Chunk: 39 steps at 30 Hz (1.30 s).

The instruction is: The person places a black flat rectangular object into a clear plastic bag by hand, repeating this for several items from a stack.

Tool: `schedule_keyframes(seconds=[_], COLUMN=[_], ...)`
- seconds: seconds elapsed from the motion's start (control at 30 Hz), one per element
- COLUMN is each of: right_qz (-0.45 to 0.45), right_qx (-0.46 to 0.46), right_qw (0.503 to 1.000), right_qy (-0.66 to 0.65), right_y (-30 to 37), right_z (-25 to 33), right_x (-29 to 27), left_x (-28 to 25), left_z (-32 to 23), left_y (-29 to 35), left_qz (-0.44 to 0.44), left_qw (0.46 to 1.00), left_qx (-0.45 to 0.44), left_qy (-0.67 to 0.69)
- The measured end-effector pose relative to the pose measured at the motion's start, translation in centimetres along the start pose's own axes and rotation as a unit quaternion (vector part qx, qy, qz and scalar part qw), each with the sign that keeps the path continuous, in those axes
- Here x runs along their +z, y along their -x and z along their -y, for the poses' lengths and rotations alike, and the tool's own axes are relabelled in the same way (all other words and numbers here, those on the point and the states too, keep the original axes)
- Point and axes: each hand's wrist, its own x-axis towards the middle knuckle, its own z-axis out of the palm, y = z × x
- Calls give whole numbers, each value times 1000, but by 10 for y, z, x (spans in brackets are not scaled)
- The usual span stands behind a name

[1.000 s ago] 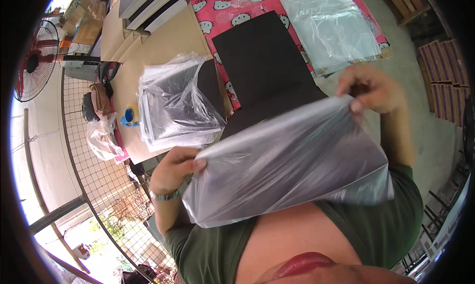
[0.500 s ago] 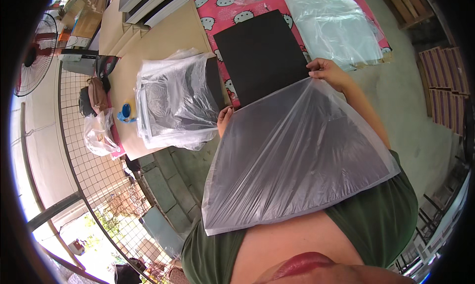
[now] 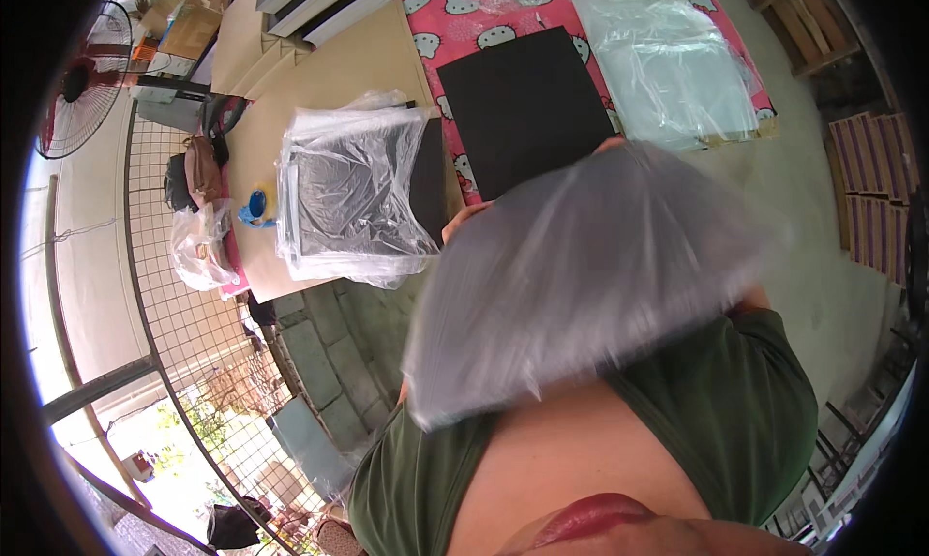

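Observation:
In front of my chest, a translucent plastic bag (image 3: 581, 275) hangs tilted and smeared by motion. Its inside looks dark grey; whether a sheet lies in it I cannot tell. My left hand (image 3: 463, 220) is closed on its far left corner. At the far right corner, my right hand (image 3: 610, 144) grips the bag too, mostly hidden behind the plastic. Just beyond the hands lies a flat black board (image 3: 527, 111) on the table. To the left, a stack of plastic-bagged black boards (image 3: 353, 193) rests on brown paper.
A pile of clear plastic bags (image 3: 668, 82) lies at the table's right side on a pink patterned cloth (image 3: 435, 12). Thick white-and-black boards (image 3: 329, 9) sit far left. A tape roll (image 3: 255, 206) is near the left edge, with a fan (image 3: 82, 82) beyond.
The bag has swung and lifted, its near edge rising from my chest and its surface blurring. My right hand has gone mostly behind the plastic. The view has shifted slightly.

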Motion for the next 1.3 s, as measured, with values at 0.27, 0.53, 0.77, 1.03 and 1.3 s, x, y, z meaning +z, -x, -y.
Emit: schedule_keyframes(seconds=[0.27,0.53,0.77,1.03,1.3], right_qz=[-10,-200,-171,-52,-39], right_qx=[-12,33,-74,-130,25], right_qw=[983,960,971,990,952], right_qy=[-180,191,149,-26,-302], right_y=[-57,-28,20,-12,-4], right_z=[48,-88,-128,43,84], right_x=[19,-33,-31,-1,-38], left_x=[-36,-93,-29,84,76], left_z=[-27,11,-72,-125,-126], left_y=[-15,-15,0,-49,-65], left_qz=[-215,-392,-390,178,237], left_qw=[943,767,912,978,957], left_qx=[-162,-293,-60,111,-80], left_qy=[197,415,-113,0,147])
